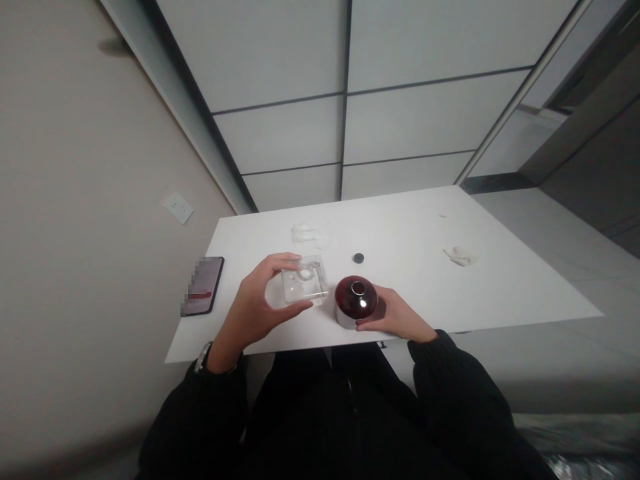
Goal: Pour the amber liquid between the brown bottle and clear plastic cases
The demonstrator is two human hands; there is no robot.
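Note:
My left hand (pixel 260 303) is closed round a clear square plastic box (pixel 304 281), thumb on its near edge and fingers over its far edge, held just above the white table (pixel 490 280). Something small and white lies inside the box. Right beside it stands a squat dark red bottle (pixel 356 300) with a round open neck and a pale base. My right hand (pixel 393 315) wraps the bottle's right side and steadies it near the table's front edge.
A small black round cap (pixel 359 258) lies on the table behind the bottle. A phone (pixel 203 285) rests at the table's left edge. Crumpled white bits lie at the back (pixel 310 234) and to the right (pixel 460 255). A wall stands close on the left.

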